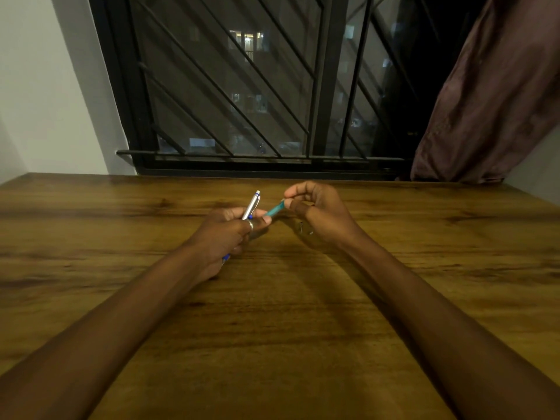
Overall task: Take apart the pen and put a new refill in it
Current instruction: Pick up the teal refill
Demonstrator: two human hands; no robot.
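Spanning the whole lower view, a dark-grained wooden table (pixel 333 298) carries both forearms of a person seated at it. Behind its far edge: a barred window (pixel 242 86), night outside, lit flats visible through the glass. A brownish curtain (pixel 491 92) hangs bunched at the right.

Left hand (pixel 224 237) just above the table, left of centre. Its grip is closed round a silver pen barrel (pixel 251 206), which tilts up and away, blue-trimmed clicker end topmost. A bit of blue shows below the heel of the hand; cannot tell what part that is. A ring (pixel 250 224) sits on one finger.

Right hand (pixel 318 210) near it, slightly farther from the body, fingers curled. Thumb and forefinger pinch the upper end of a slim teal refill (pixel 274 211). The refill slants down-left between the two hands; its lower end meets the left fingertips (pixel 266 219). Whether it is partly inside the barrel is not clear.

Small metallic bits (pixel 303 228) lie on the table just under the right hand, too small to identify.
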